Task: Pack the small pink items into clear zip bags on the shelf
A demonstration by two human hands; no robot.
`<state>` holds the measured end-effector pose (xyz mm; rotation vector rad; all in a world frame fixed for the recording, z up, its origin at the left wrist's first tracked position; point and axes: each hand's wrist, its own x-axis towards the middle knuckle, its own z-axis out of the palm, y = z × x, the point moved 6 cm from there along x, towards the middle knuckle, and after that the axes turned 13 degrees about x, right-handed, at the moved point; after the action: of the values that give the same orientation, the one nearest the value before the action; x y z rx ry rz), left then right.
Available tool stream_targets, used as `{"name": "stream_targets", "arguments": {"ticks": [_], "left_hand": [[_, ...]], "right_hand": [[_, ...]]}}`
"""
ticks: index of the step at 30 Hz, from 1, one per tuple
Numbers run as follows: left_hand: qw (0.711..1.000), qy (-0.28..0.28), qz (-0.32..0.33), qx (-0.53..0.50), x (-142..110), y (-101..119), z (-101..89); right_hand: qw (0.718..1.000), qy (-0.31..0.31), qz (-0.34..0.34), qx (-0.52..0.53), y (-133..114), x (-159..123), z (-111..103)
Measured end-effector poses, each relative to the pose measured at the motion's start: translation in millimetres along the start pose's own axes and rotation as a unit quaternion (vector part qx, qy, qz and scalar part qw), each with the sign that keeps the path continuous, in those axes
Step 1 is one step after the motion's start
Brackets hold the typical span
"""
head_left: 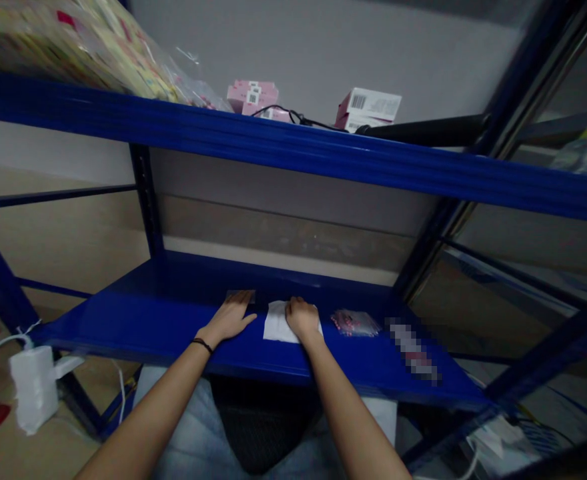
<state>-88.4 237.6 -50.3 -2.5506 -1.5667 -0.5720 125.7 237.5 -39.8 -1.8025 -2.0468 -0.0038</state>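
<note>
On the blue shelf (183, 320), my left hand (231, 319) lies flat with its fingers stretched out over a small clear plastic piece (250, 295), which could be a bag or film. A dark band circles that wrist. My right hand (302, 319) is closed, its curled fingers resting on a thin white sheet (276, 327); whether it is paper or cloth I cannot tell. Right of this hand sits a clear bag (356, 323) with small pink and red items inside.
A blurred-out strip (413, 353) lies at the shelf's right end. Overhead, the upper blue beam (293, 150) carries pink and white boxes (368, 107), a large plastic-wrapped bundle (98, 47) and a black rod (428, 131). A white power strip (33, 387) hangs at lower left.
</note>
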Motion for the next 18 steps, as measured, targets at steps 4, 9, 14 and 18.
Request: {"name": "stream_targets", "arguments": {"ticks": [4, 9, 14, 18], "left_hand": [[1.0, -0.028, 0.009, 0.002, 0, 2, 4.5], [1.0, 0.014, 0.023, 0.012, -7, 2, -16.1], [0.99, 0.128, -0.026, -0.06, -33, 4, -41.4], [0.972, 0.17, -0.094, -0.132, -52, 18, -37.4]], "right_hand": [[1.0, -0.005, 0.003, 0.004, -8, -3, -3], [0.997, 0.062, 0.029, 0.03, 7, -3, -37], [0.968, 0.111, 0.22, 0.046, 126, -12, -101], [0.957, -0.012, 0.286, 0.053, 210, -29, -108]]}}
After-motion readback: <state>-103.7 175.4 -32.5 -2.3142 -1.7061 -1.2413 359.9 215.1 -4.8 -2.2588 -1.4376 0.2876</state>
